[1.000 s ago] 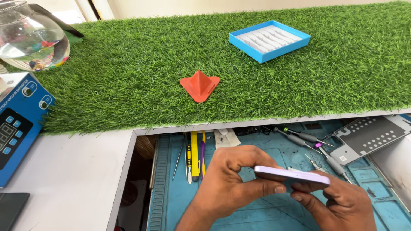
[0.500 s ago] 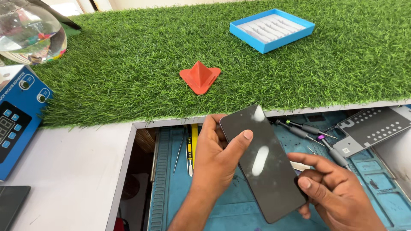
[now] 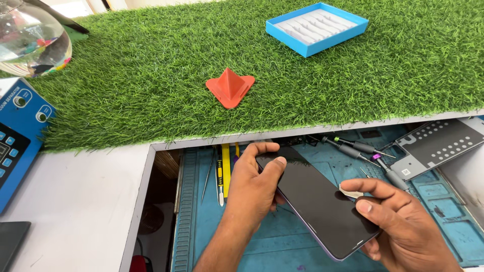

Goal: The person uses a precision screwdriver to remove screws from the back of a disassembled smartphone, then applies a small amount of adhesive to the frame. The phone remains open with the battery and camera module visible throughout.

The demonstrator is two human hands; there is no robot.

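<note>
A black-screened smartphone [image 3: 317, 201] with a lilac edge is held screen up over the blue work mat [image 3: 302, 242]. My left hand [image 3: 254, 186] grips its upper left corner, thumb and fingers wrapped around the top edge. My right hand [image 3: 398, 221] holds its lower right side, with the thumb resting on the glass near a small white patch.
Screwdrivers [image 3: 353, 148] and a grey perforated plate [image 3: 436, 146] lie at the mat's far right. Yellow and metal pry tools [image 3: 222, 171] lie at its left. On the green turf sit an orange pyramid stand [image 3: 230, 86], a blue parts tray [image 3: 316, 26] and a glass bowl [image 3: 30, 40]. A blue device [image 3: 17, 136] stands at left.
The phone went from edge-on a second ago to screen up, and has since been lowered flatter toward the mat. My left hand shifted to its top corner.
</note>
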